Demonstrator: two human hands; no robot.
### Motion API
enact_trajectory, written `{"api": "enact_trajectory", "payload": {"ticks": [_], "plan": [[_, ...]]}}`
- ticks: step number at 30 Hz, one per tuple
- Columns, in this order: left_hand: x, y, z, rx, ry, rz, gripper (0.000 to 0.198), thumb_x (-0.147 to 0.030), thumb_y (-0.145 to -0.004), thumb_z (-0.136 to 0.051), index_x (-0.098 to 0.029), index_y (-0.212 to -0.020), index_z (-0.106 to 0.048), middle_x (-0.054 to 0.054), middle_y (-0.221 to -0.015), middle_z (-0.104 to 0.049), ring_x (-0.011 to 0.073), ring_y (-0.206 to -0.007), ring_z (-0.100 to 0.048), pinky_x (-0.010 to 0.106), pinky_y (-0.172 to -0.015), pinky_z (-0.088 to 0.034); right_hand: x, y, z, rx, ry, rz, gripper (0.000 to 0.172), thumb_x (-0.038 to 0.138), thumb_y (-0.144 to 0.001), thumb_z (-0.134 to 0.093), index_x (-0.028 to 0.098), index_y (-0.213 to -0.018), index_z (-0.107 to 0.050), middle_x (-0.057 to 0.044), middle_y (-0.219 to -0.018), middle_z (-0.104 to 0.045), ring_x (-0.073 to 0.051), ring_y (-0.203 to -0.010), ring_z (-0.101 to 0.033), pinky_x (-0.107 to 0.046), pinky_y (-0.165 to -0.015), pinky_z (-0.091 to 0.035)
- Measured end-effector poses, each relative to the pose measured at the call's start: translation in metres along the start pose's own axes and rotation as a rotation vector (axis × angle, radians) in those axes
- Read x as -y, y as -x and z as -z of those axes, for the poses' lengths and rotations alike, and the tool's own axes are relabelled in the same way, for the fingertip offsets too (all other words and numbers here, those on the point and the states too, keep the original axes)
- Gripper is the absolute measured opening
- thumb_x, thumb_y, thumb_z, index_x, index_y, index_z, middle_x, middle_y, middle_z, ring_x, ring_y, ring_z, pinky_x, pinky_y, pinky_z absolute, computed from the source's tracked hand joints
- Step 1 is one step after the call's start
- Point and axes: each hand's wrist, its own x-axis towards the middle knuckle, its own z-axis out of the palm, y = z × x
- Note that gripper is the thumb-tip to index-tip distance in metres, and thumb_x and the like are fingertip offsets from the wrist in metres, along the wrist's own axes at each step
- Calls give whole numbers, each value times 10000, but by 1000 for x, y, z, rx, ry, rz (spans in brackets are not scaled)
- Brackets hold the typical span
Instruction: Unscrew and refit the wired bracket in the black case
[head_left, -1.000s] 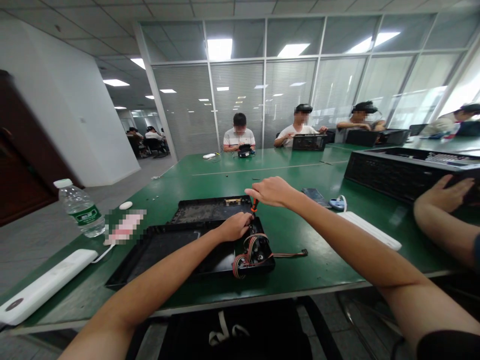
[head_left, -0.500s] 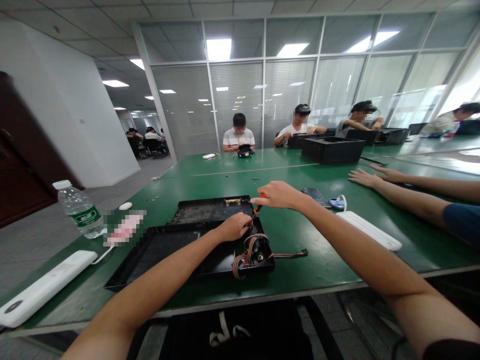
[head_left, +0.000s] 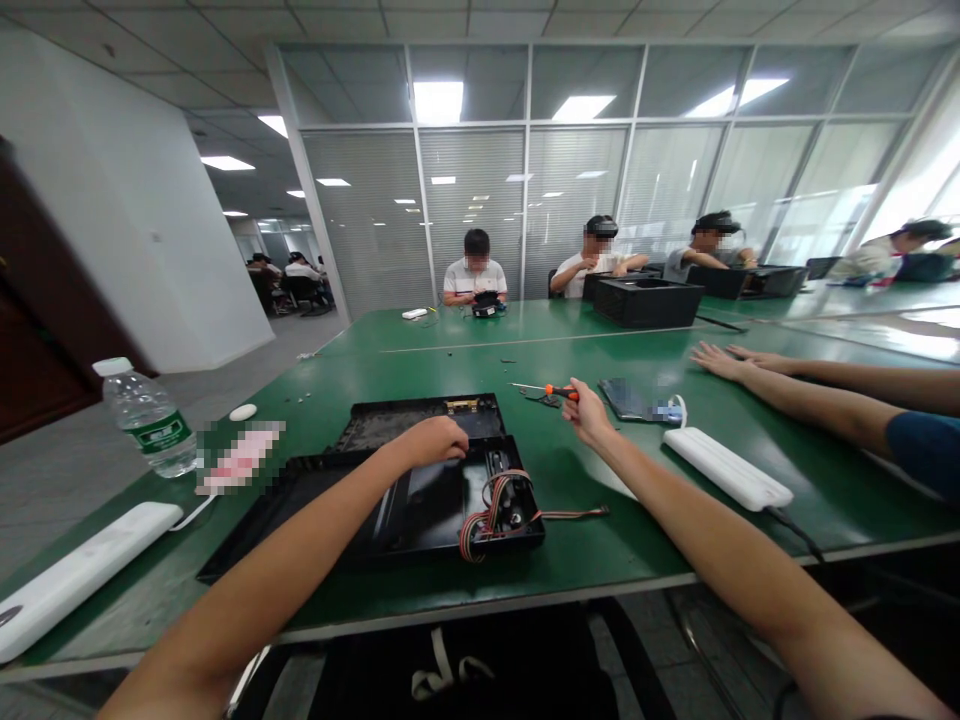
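Screwdriver (head_left: 561, 392), its tip down at the far right corner of the case (head_left: 431, 500) half a second earlier, had been lifted away; it now lay nearly level, right of the frame's centre, tip pointing left. The left hand (head_left: 439, 440) had also shifted left off that corner, which suggested that the driving there had broken off for the moment. The case stayed at lower centre, its wires (head_left: 491, 520) spilling over the right end. The right hand (head_left: 587, 412) had its fingers closed around the screwdriver's handle. The left fingers were curled in a narrow bend over the case's far edge; whether they touched it or pinched something small, one could not tell.
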Motion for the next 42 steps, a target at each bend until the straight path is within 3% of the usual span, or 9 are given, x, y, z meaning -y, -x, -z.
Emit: {"api": "enact_trajectory", "payload": {"ticks": [3, 8, 14, 17, 21, 26, 31, 36, 42], "plan": [[4, 17, -1, 52, -60, -25, 92, -264, -784, -612, -198, -782, -675, 18, -782, -627, 146, -793, -531, 224, -733, -384, -1, 6, -12, 75, -25, -13, 239, 378, -770, -534, 184, -661, -445, 112, -374, -242, -42, -306, -218, -164, -311, -252], [-1, 36, -1, -38, -73, -43, 243, -354, -867, -481, -211, -882, -676, 50, -897, -550, 149, -851, -486, 239, -777, -372, 8, 15, -24, 96, -136, -81, 227, 379, -810, -493, 186, -695, -462, 108, -393, -249, -44, -314, -239, -156, -314, -278], [26, 39, 9, -145, -95, 121, 346, -389, -902, -385, -175, -1066, -601, 81, -1018, -513, 174, -953, -473, 268, -865, -352, 40, 33, -36, 279, -88, -140, 188, 369, -801, -518, 185, -830, -498, 13, -687, -524, -81, -558, -513, -180, -437, -426], [53, 38, 2, -18, -60, 189, 384, -460, -868, -421, -175, -1012, -634, 81, -990, -544, 172, -906, -508, 252, -830, -371, 48, 65, -44, 536, 236, 34, 129, 267, -752, -570, 188, -789, -475, 9, -798, -512, -95, -634, -532, -223, -522, -449], [79, 37, -8, 97, 5, 253, 422, -473, -880, -378, -172, -991, -653, 80, -923, -609, 170, -880, -535, 230, -800, -377, 43, 123, -51, 888, 951, 495, 58, 224, -785, -518, 173, -796, -492, -30, -900, -532, -119, -760, -515, -267, -676, -417], [79, 33, -6, 118, 100, 285, 470, -524, -853, -387, -164, -1047, -620, 81, -1002, -618, 169, -879, -556, 215, -758, -386, 27, 167, -46, 1173, 1509, 819, 155, 318, -848, -470, 178, -892, -519, -40, -851, -576, -132, -722, -498, -241, -557, -326], [67, 27, -7, 185, 164, 271, 436, -518, -823, -441, -174, -1023, -619, 46, -947, -631, 144, -800, -569, 190, -669, -389, 27, 175, -36, 1257, 1539, 1072, 237, 353, -893, -392, 199, -768, -521, -13, -715, -567, -126, -623, -460, -273, -491, -244], [57, 20, -7, 192, -39, 121, 185, -335, -751, -601, -174, -838, -626, 12, -772, -617, 136, -704, -557, 198, -631, -383, 28, 184, -35, 1149, 1552, 1149, 282, 358, -892, -387, 221, -694, -533, -19, -625, -546, -137, -581, -441, -301, -481, -238], [46, 16, 42, 75, -143, 3, 189, -339, -791, -578, -154, -793, -618, 30, -763, -602, 147, -738, -549, 214, -695, -377, 15, 160, -47, 1182, 1499, 1164, 273, 365, -886, -402, 216, -713, -552, -22, -677, -576, -144, -641, -461, -279, -521, -278]]}}
